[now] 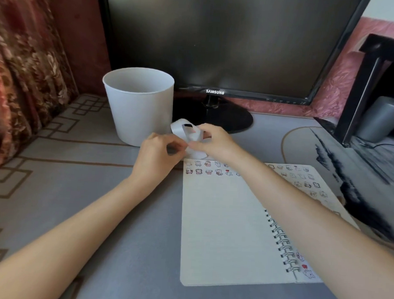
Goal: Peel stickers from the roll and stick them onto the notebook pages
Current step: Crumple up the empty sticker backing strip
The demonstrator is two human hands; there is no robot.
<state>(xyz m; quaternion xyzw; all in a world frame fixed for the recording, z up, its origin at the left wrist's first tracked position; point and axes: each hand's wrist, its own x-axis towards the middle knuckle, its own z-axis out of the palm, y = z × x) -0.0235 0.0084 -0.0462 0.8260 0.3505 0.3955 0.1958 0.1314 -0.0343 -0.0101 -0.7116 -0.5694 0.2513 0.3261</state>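
Just beyond the top edge of the open notebook (222,218), the 2 hands meet above the grey desk mat (99,190). Between them is the sticker strip (187,132), a white band of backing paper curled into a loose upright loop, its lower end trailing down to the notebook's upper left corner. The right hand (214,142) has thumb and fingers closed on the right side of the loop. The left hand (156,155) is curled, its fingertips pinching the lower part of the strip right against the right hand's fingertips. Blur there hides whether a single sticker is caught between the fingers.

The notebook lies flat and open, with its spiral binding (282,241) running down toward the near right and the right forearm crossing over it. 2 rows of small cartoon stickers (207,168) line the top of the left page, and more are scattered over the right page.

A white bucket (138,103) stands upright just behind and left of the hands, beside the round foot of a dark monitor (218,41). Patterned fabric (21,74) hangs at the far left. At the right, a black shelf (370,77) stands over a grey cylinder (380,119).
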